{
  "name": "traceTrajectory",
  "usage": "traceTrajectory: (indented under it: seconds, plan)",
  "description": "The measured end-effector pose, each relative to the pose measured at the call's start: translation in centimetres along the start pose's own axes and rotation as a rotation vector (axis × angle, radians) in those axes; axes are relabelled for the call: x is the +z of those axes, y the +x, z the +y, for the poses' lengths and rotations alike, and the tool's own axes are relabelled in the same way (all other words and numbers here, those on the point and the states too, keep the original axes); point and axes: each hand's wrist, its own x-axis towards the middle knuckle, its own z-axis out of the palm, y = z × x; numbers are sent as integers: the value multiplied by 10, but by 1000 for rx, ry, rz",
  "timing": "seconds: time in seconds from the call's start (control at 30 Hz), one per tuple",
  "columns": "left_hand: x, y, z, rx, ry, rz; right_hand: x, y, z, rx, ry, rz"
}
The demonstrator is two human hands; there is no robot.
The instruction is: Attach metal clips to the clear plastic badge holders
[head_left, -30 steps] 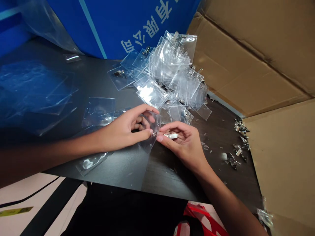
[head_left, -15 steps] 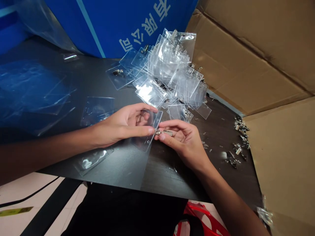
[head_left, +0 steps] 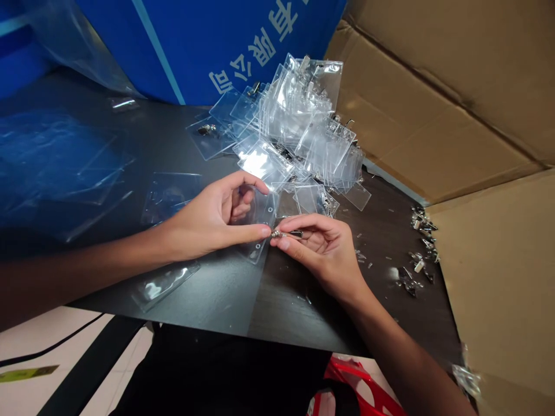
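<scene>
Between the thumb and fingers of my left hand (head_left: pixel 217 222) is a clear plastic badge holder (head_left: pixel 254 252), its edge with small holes facing right. My right hand (head_left: pixel 323 248) pinches a small metal badge clip (head_left: pixel 281 233) at that edge, close to my left thumb tip. Whether the clip is fastened to the holder cannot be made out. Beyond my hands lies a heap of clear badge holders (head_left: pixel 286 110), many with metal clips among them. Under and beside my left forearm are a loose clear holder (head_left: pixel 173 188) and another clear holder (head_left: pixel 162 286).
Several loose metal clips (head_left: pixel 418 266) lie along the right side of the dark table (head_left: pixel 225 306), beside a cardboard wall (head_left: pixel 498 248). A blue panel (head_left: pixel 203 40) with white characters stands behind. Blue-tinted plastic film (head_left: pixel 56 162) covers the left. Tiny clear scraps are scattered nearby.
The holder in my left hand has tilted, so its punched edge shows flatter. My left index finger has shifted slightly left and up, and the clip has turned a little in my right fingers.
</scene>
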Motion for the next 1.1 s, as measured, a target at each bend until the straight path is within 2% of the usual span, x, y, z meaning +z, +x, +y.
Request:
traceTrajectory:
  seconds: [0.23, 0.4, 0.5, 0.8, 0.93, 1.1]
  plan:
    - [4, -4, 2, 50, 52, 63, 4, -1, 2, -58, -85, 13]
    - [8, -7, 3, 23, 48, 68, 13, -4, 3, -95, -181, 144]
    - [9, -8, 3, 32, 36, 67, 15, -5, 4, -90, -177, 165]
    - [13, -10, 0, 47, 40, -44, 12, -7, 1, -101, -191, 94]
    - [13, -9, -8, 44, 8, 3, 6, -4, 0, -37, -171, 144]
    - [12, -3, -16, 79, -6, 6, -1, 3, 3, -38, -152, 209]
